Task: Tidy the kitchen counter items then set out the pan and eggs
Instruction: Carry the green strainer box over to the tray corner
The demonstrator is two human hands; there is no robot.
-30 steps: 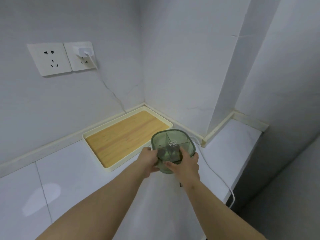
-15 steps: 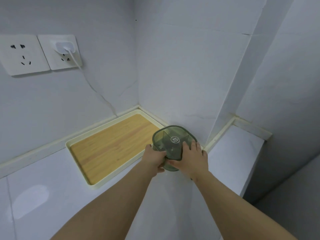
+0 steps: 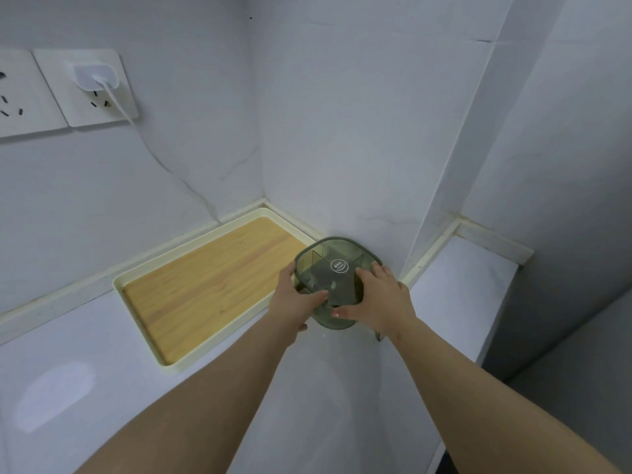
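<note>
Leftmost socket [image 3: 20,97] partly beyond left edge; logo [image 3: 339,266] on container [image 3: 337,282] illegible.

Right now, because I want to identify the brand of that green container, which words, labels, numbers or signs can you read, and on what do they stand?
Round white logo on top of the translucent green plastic container, held by the left hand and right hand: lettering inside a ring, too small and blurred to read.
White wall socket and cream tray with wooden bottom: no text visible.

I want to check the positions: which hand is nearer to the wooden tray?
Left. The left hand grips the green container beside the wooden tray; the right hand grips its other side, farther off.
</note>
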